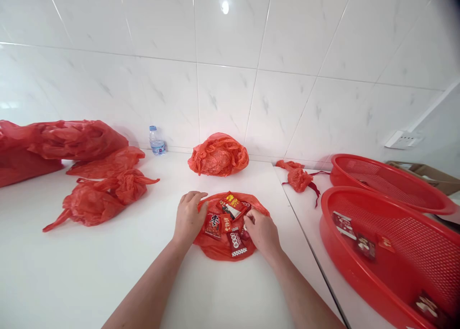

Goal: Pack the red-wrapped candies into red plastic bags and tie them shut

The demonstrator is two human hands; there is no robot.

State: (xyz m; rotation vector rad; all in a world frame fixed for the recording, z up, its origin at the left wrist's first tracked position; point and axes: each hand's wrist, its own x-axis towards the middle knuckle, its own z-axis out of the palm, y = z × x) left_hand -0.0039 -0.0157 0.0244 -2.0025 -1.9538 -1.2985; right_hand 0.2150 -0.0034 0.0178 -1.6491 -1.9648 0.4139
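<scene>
In the middle of the white table a red plastic bag [212,250] lies spread open, with several small snack packets on it. Among them are a red and yellow packet [232,205], a jujube packet [213,225] and a dark red packet [237,245] with white dotted ends. My left hand [189,218] rests against the bag's left rim, thumb and fingers apart. On the right side, my right hand [264,233] reaches over the rim, its fingertips pinched on a dark red snack packet [245,231] that they partly hide.
Tied red bags [95,202] and larger full red bags [75,139] lie at the left. A water bottle [157,142] and a crumpled red bag [218,155] stand by the tiled wall. At right are red baskets [345,266] with packets, a small red bag [299,179] and a cardboard box [427,175].
</scene>
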